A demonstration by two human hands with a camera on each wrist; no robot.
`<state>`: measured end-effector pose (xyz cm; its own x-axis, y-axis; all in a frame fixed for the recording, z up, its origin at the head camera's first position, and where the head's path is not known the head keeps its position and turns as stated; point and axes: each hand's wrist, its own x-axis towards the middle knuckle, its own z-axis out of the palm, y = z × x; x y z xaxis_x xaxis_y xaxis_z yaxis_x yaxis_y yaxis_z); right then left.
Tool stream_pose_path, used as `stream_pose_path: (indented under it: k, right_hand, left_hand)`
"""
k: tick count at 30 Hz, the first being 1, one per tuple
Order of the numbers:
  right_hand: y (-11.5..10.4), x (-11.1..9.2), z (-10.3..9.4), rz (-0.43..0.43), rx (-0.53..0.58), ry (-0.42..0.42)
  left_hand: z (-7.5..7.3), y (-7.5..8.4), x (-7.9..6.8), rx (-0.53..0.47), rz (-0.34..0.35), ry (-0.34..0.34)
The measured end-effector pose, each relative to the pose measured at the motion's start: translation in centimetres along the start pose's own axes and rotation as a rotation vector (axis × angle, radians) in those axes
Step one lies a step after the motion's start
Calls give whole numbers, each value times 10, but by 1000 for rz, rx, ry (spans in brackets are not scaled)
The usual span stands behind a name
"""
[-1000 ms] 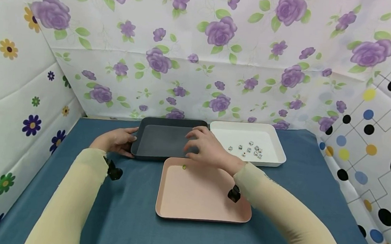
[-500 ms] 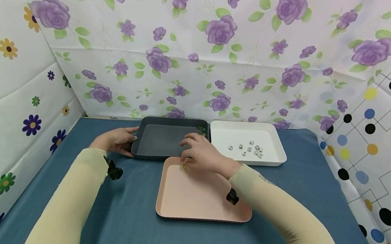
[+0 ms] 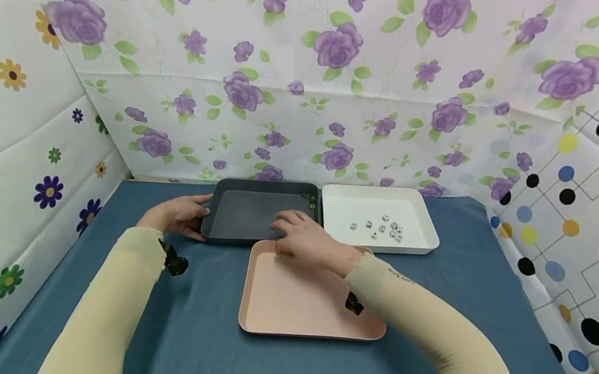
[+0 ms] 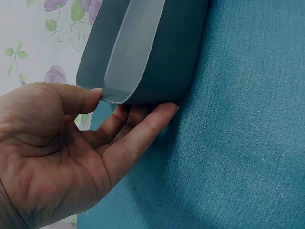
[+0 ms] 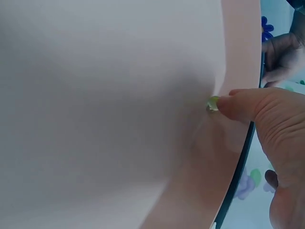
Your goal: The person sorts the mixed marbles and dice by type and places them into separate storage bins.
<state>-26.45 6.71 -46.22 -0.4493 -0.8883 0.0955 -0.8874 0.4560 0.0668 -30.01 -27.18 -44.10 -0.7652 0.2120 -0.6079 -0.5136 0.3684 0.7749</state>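
Note:
My left hand (image 3: 176, 215) holds the near-left end of a dark grey tray (image 4: 174, 57), thumb at its rim and fingers against the outer wall. A pink tray (image 3: 315, 307) lies in front. Over its back-left corner, my right hand (image 3: 308, 241) reaches down with fingers bent. In the right wrist view its thumb (image 5: 231, 106) is against a small clear green bead (image 5: 212, 103) on the tray floor by the wall; the other fingertips are mostly hidden behind the thumb. Several small green beads (image 3: 309, 200) lie in the dark tray's back-right corner.
A white tray (image 3: 367, 202) stands right of the dark one, with several small white dice (image 3: 382, 229) in it. Blue cloth (image 3: 185, 331) covers the table. Floral sheets (image 3: 295, 115) rise behind and to the left; a dotted sheet (image 3: 578, 235) hangs at the right.
My right hand has moved from above the dark tray's right end down and toward me, to the bead in the pink tray. The dark tray's beads came into view. My left hand stays put.

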Motion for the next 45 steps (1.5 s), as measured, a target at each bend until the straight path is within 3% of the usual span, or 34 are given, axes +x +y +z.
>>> stream_pose_path:
  k: [9,20,26,37,45]
  right_hand:
    - [-2,4,7,-11,-112,-12]
    - [-1,6,11,-66,-190,46]
    - [-2,1,6,-51,-98,50]
    - [6,-10,-10,45,138,137]
    - [13,-15,-23,108,220,198]
  left_hand:
    - [-1,0,0,-3,0,-4]
    - [0,-1,0,-10,-5,6]
    - [0,-1,0,-14,-11,7]
    - [0,1,-2,-13,-12,7]
    - [1,2,-2,-3,-3,0]
